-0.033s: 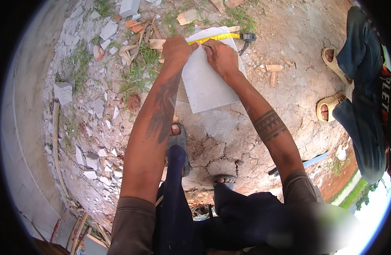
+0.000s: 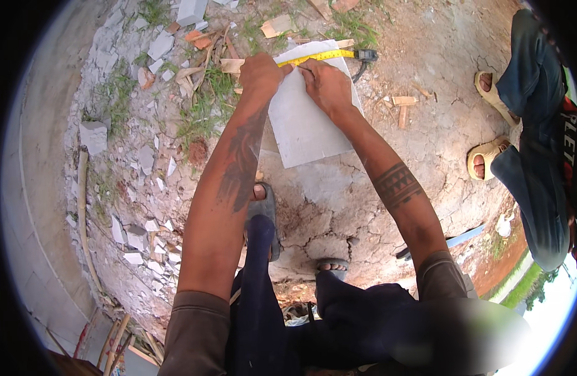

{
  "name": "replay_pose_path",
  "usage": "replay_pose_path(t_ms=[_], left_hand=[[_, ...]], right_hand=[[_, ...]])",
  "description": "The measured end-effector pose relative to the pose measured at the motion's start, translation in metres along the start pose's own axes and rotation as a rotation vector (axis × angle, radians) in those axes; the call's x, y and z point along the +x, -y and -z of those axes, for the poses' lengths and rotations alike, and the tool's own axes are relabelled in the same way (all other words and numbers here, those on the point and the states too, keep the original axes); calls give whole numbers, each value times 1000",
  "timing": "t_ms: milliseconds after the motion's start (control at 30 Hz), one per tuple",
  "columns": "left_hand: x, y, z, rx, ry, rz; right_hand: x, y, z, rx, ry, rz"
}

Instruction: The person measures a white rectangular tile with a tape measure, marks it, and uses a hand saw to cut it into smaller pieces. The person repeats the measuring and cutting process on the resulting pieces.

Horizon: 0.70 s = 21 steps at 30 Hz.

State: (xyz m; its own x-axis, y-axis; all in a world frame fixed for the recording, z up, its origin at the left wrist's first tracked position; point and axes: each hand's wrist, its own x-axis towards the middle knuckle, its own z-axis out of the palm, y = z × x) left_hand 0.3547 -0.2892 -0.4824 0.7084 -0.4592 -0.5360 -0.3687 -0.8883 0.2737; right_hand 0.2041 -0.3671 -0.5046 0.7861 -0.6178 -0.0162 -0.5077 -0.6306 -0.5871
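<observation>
A pale grey rectangular board lies on the ground ahead of me. Across its far end runs a yellow measuring tape, its dark case resting past the board's right edge. My left hand is closed over the tape's left end at the board's left edge, thumb pressed along it. My right hand rests on the board just below the tape. Its thumb and fingers are pinched together around something small and dark that I cannot make out.
Broken white and grey rubble and wood scraps litter the soil. A person in dark trousers and tan sandals is at the right. A long blade with a dark handle lies by my right elbow. A concrete strip curves along the left.
</observation>
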Motion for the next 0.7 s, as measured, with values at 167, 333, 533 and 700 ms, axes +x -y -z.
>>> replay_pose_path(t_ms=[167,333,533,700], left_hand=[[6,-5,5,24,14,16],[7,-4,4,4,-5,1],[7,2,-1,16,-29,-7],[6,-4,1,28,-20,6]], right_hand=[[8,0,4,-25,60,-3],[9,-1,4,-31,31,23],[12,6,8,-72,145,-27],[23,1,10,-100,124,23]])
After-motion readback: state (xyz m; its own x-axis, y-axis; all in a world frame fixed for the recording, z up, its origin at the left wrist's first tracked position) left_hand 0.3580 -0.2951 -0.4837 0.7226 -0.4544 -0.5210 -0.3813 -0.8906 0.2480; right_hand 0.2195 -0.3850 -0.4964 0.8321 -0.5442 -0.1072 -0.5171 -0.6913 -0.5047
